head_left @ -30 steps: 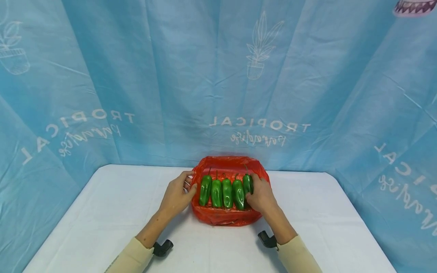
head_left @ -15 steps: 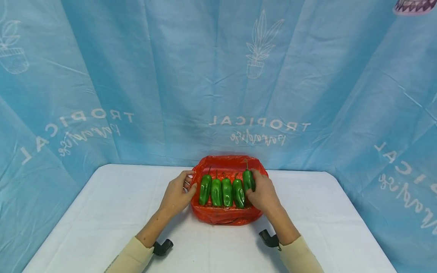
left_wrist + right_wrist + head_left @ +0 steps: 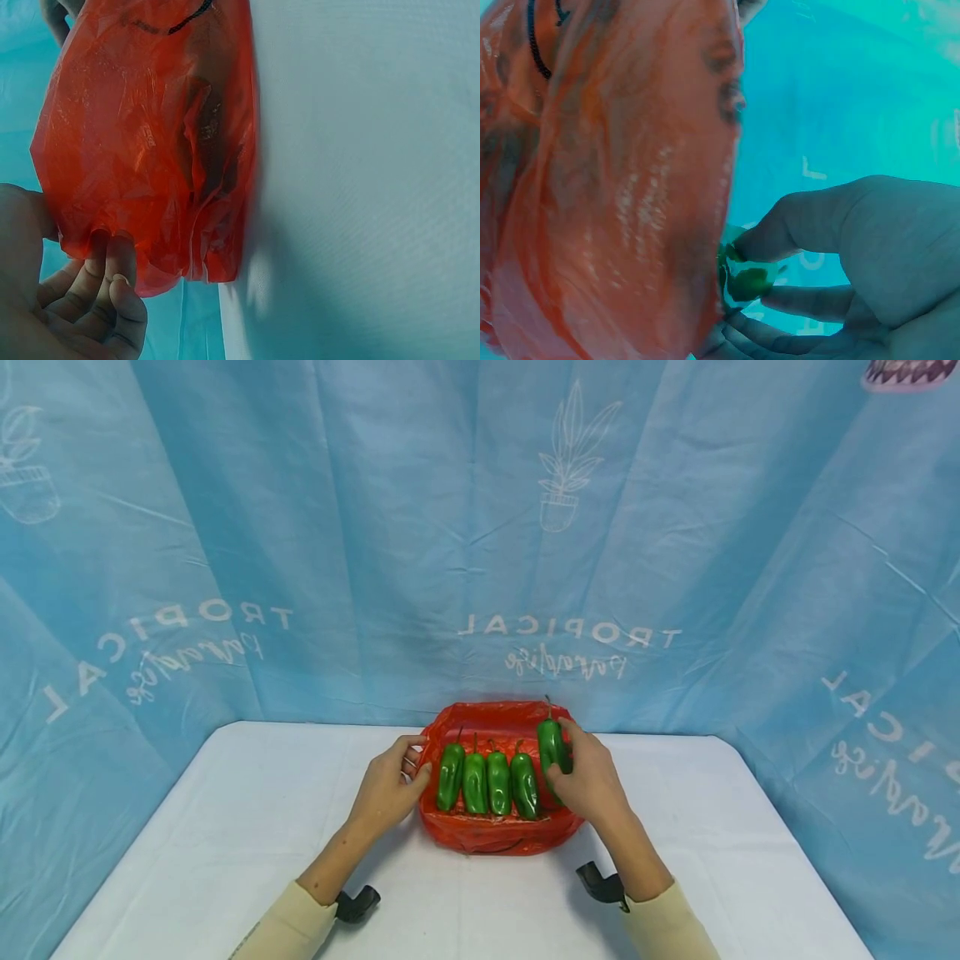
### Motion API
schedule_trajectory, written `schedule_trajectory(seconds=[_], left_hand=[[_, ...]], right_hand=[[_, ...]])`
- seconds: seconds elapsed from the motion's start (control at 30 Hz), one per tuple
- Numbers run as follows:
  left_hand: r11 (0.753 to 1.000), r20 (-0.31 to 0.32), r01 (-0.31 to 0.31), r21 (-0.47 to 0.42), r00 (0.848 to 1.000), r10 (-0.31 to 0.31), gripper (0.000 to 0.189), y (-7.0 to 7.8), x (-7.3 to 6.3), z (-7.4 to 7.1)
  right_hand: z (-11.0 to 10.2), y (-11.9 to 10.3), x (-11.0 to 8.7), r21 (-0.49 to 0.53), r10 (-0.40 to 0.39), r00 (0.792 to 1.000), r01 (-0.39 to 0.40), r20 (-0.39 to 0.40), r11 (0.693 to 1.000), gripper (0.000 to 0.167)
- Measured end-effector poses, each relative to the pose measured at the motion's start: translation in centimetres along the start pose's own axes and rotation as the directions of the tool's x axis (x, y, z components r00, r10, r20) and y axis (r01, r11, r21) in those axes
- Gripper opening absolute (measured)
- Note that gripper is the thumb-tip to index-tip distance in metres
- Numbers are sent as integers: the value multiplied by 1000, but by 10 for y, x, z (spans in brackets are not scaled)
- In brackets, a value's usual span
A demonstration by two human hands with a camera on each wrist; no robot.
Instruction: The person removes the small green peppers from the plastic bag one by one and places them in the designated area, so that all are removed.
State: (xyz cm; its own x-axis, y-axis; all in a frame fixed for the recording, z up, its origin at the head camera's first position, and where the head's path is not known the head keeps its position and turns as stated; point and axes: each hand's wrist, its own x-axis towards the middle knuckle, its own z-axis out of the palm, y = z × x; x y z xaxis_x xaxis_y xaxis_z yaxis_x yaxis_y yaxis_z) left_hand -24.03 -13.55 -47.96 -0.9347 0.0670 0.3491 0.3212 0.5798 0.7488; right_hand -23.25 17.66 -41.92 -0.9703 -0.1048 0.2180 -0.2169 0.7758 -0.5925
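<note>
A red plastic bag (image 3: 502, 839) sits open at the back middle of the white table, its mouth spread wide. Inside, several glossy green peppers (image 3: 498, 783) stand side by side in a row, stems up. My right hand (image 3: 592, 777) pinches another green pepper (image 3: 552, 745) between thumb and fingers at the bag's right side, its stem rising above the rim. In the right wrist view, this pepper (image 3: 750, 281) shows just past the bag's edge. My left hand (image 3: 386, 783) holds the bag's left edge; in the left wrist view, fingertips (image 3: 120, 255) show at the red film.
The white table (image 3: 225, 843) meets a blue printed curtain (image 3: 420, 568) close behind the bag and along both sides. Black camera mounts (image 3: 358, 904) jut from both wrists. A dark twisted cord (image 3: 191, 16) shows through the film.
The right hand has lifted the rightmost pepper up and slightly to the right, away from the row. The left hand and the bag have stayed nearly still.
</note>
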Motion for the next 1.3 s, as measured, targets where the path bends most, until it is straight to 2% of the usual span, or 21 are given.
schedule_trajectory(seconds=[0.27, 0.53, 1.3], left_hand=[[1000, -3, -4, -1, 1000, 4, 39, 0, 0, -1], [1000, 5, 5, -5, 1000, -5, 39, 0, -1, -1], [1000, -4, 9, 1, 1000, -9, 38, 0, -1, -2]], right_hand=[[-13, 1, 0, 26, 15, 1000, -15, -1, 1000, 74], [-25, 8, 0, 28, 76, 997, -76, -6, 997, 73], [-41, 36, 4, 28, 180, 984, -180, -14, 983, 75]])
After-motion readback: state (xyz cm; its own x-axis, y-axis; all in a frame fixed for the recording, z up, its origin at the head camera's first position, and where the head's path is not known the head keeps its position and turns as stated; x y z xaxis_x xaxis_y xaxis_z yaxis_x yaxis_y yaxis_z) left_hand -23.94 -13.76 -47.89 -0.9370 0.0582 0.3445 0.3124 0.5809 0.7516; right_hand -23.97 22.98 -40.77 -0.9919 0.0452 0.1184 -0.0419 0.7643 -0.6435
